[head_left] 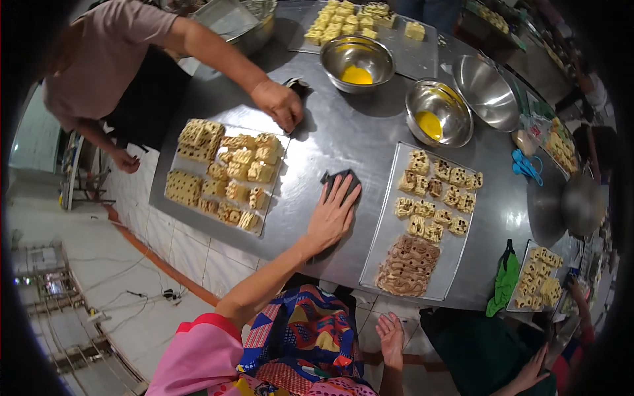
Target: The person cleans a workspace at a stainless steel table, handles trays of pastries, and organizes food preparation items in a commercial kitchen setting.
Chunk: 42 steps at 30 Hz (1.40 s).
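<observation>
My left hand (332, 212) reaches out over the metal table, palm down and fingers stretched, lying flat on a dark cloth (350, 178). The cloth shows past my fingertips and between my fingers; the rest is under the hand. Low in the view, clear of the table's edge, my right hand (391, 335) is turned palm up with its fingers apart and nothing in it. Left of the cloth lies a tray of cut cake pieces (230, 173). To its right is another tray (372, 264) with small dotted cake pieces (439, 191) and a brown swirled slab (408, 265).
Steel bowls with yellow liquid (356, 74) (429, 124) stand at the back beside another bowl (487, 92). A co-worker's hand (281, 105) rests near a black item (298, 86). Blue spoons (526, 165), a green cloth (505, 280) and a smaller tray (512, 305) lie right.
</observation>
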Each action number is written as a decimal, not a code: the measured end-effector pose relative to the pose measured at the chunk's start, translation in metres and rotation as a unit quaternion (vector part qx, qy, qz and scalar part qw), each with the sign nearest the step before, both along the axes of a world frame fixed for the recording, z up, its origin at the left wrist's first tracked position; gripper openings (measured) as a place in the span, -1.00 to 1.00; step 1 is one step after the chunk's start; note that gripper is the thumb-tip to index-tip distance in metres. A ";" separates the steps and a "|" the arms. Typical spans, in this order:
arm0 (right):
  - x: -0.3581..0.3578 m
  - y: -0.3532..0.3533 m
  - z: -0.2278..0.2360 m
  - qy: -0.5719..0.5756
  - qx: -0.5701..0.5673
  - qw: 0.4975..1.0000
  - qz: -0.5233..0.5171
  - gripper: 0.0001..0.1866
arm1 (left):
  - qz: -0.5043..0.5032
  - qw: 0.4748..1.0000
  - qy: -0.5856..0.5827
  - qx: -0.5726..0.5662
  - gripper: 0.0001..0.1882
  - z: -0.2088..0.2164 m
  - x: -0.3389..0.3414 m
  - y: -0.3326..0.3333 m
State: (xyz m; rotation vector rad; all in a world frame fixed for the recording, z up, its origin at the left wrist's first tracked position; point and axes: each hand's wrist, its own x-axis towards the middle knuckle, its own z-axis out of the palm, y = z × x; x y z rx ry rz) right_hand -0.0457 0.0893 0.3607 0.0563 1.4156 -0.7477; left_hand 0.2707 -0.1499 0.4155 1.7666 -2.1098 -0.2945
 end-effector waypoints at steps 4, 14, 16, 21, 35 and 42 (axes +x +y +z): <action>-0.003 0.018 -0.002 0.019 0.015 0.999 -0.038 -0.48 | -0.082 0.996 0.015 -0.007 -0.45 -0.007 -0.006 -0.068; 0.032 -0.151 0.160 0.502 -0.288 0.812 -0.082 -0.57 | -0.124 0.989 -0.013 -0.076 -0.49 -0.010 -0.005 -0.169; 0.053 -0.216 0.179 0.426 -0.336 0.839 -0.049 -0.51 | -0.124 0.989 -0.017 -0.085 -0.50 -0.011 -0.013 -0.184; 0.081 -0.347 0.174 0.050 -0.340 0.939 0.024 -0.25 | -0.130 0.988 -0.008 -0.084 -0.52 -0.012 -0.011 -0.197; 0.072 -0.444 0.139 0.128 -0.225 0.943 0.212 -0.57 | -0.154 0.985 0.009 -0.077 -0.55 -0.017 -0.005 -0.215; 0.084 -0.459 0.140 0.124 -0.257 0.945 0.157 -0.60 | -0.179 0.982 0.010 -0.056 -0.57 -0.017 -0.004 -0.227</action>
